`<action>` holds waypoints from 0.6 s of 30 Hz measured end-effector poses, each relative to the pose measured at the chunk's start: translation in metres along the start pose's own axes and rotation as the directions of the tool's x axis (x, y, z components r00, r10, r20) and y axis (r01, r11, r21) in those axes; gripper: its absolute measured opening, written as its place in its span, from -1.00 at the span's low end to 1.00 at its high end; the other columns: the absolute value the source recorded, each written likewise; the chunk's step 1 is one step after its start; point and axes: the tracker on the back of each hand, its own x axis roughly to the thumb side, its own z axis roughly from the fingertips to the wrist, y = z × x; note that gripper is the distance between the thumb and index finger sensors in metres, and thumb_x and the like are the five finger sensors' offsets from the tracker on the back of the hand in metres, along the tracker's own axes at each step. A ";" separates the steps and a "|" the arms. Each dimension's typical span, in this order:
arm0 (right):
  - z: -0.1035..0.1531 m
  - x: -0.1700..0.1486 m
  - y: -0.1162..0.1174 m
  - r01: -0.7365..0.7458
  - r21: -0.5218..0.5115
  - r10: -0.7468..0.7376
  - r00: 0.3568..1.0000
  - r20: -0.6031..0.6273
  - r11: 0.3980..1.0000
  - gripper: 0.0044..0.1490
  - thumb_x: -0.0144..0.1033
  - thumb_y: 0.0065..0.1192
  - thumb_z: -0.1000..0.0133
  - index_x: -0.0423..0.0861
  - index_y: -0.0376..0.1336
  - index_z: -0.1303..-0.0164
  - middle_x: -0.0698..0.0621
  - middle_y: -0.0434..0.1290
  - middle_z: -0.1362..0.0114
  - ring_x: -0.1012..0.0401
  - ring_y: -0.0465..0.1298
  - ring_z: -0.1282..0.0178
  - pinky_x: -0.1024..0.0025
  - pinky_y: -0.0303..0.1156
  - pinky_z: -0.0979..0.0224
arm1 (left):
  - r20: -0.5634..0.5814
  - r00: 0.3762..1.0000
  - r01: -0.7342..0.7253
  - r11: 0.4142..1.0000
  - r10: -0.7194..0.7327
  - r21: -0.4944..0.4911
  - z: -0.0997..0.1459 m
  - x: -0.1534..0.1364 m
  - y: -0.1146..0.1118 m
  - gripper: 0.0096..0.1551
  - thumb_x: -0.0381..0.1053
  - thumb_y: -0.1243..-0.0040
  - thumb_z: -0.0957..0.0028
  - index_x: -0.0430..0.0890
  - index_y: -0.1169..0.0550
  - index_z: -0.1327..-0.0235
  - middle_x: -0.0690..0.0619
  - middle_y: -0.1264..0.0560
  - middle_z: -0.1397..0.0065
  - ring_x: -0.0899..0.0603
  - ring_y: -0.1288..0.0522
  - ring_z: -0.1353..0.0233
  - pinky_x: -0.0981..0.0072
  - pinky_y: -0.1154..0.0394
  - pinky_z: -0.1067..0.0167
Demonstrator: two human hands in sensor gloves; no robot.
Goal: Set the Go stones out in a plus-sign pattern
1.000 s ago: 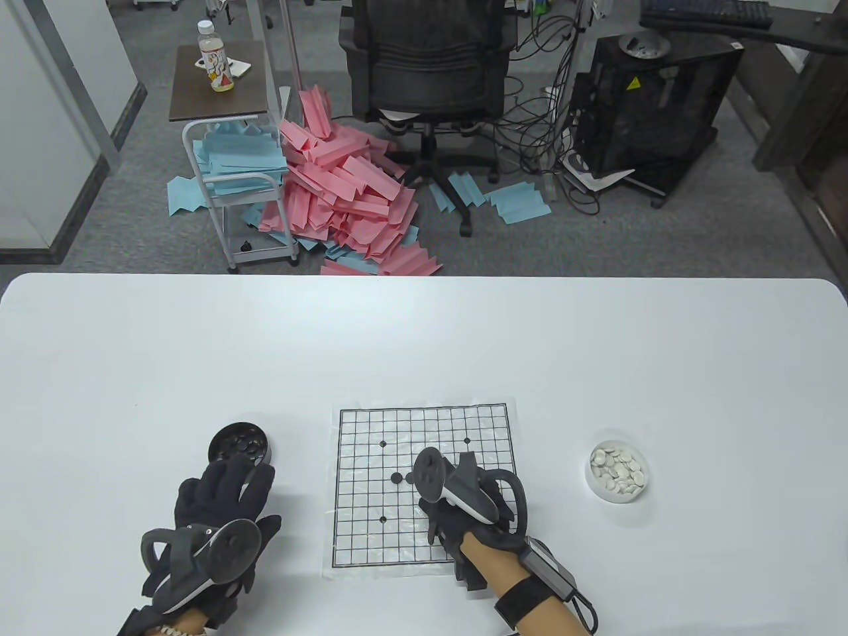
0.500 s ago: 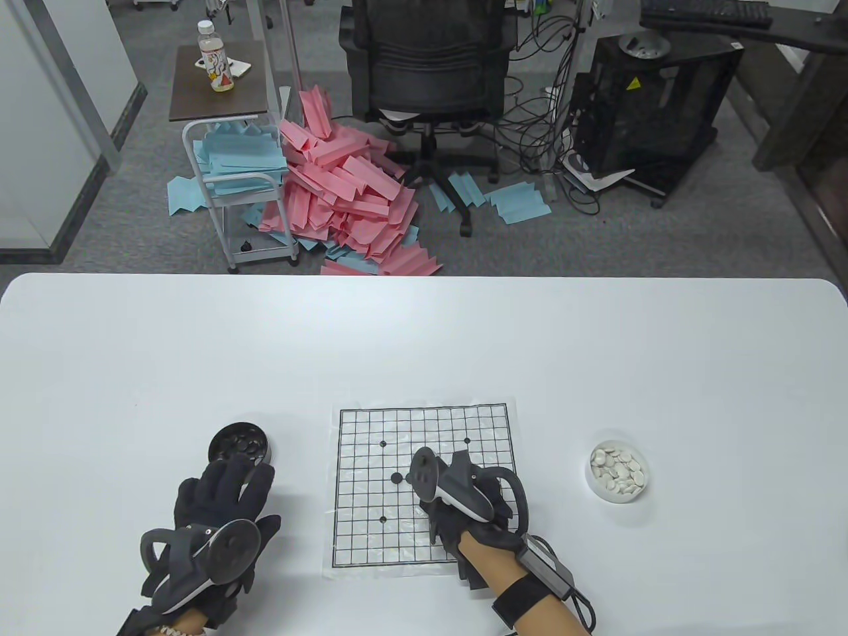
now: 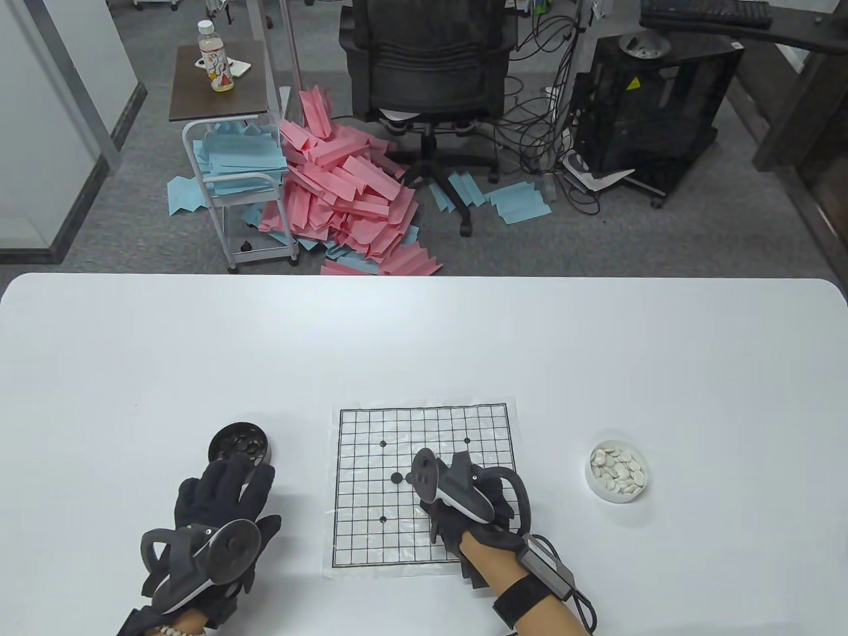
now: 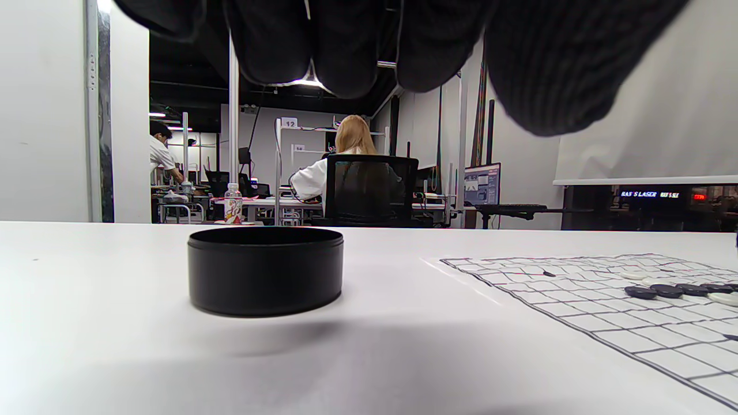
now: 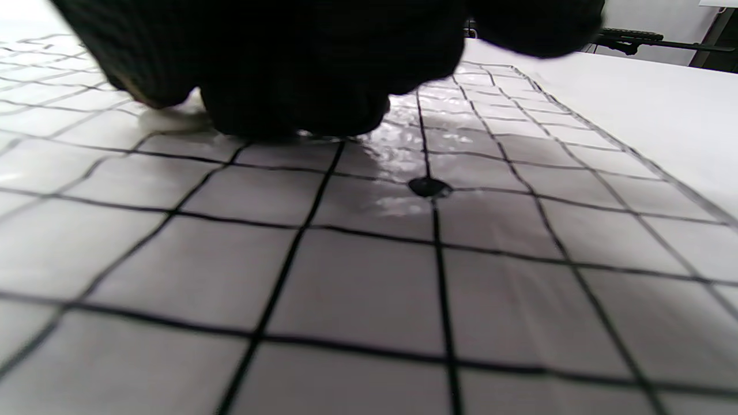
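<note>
The paper Go board (image 3: 371,536) lies on the table. One black stone (image 3: 396,477) shows left of my right hand (image 3: 434,495), which is curled over the board's middle and hides the other stones. In the right wrist view my fingertips (image 5: 288,98) press down on the board and touch a white stone (image 5: 167,119). The left wrist view shows black stones (image 4: 666,290) in a row with white stones (image 4: 634,275) beside them. My left hand (image 3: 232,483) rests flat and empty on the table just below the black stone bowl (image 3: 239,444).
A white bowl of white stones (image 3: 618,471) stands right of the board. The black bowl also shows in the left wrist view (image 4: 265,270). The table's far edge (image 3: 424,277) borders a floor with a chair and paper piles.
My right hand has shifted very slightly left and lower over the board's middle. The left hand has not moved.
</note>
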 end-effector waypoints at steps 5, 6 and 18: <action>0.000 0.000 0.001 0.004 -0.005 -0.004 1.000 0.002 1.000 -0.61 0.06 0.44 0.07 0.16 0.53 0.10 0.07 0.64 -0.06 0.27 0.62 0.20 0.25 0.55 -0.02 | 0.000 1.000 -0.001 1.000 0.001 0.001 0.000 0.000 0.000 -0.09 0.28 -0.27 0.14 0.11 -0.31 -0.54 -0.15 -0.25 -0.72 -0.42 -0.27 -0.65 -0.47 -0.18 -0.43; 0.000 -0.001 0.000 0.007 -0.008 -0.007 1.000 0.002 1.000 -0.60 0.06 0.45 0.07 0.16 0.53 0.10 0.07 0.64 -0.06 0.27 0.62 0.20 0.25 0.55 -0.02 | 0.000 1.000 -0.001 1.000 0.001 0.001 0.000 0.000 0.000 -0.09 0.28 -0.27 0.14 0.10 -0.31 -0.54 -0.15 -0.25 -0.72 -0.42 -0.27 -0.65 -0.47 -0.18 -0.43; 0.024 -0.050 -0.045 0.002 -0.332 -0.009 1.000 -0.020 0.943 -0.38 0.07 0.42 0.06 0.14 0.42 -0.22 0.05 0.53 -0.34 0.22 0.61 -0.10 0.15 0.51 -0.26 | 0.005 1.000 -0.004 1.000 0.004 -0.006 0.000 0.001 -0.001 -0.09 0.28 -0.27 0.14 0.11 -0.31 -0.54 -0.15 -0.25 -0.72 -0.43 -0.27 -0.65 -0.46 -0.18 -0.43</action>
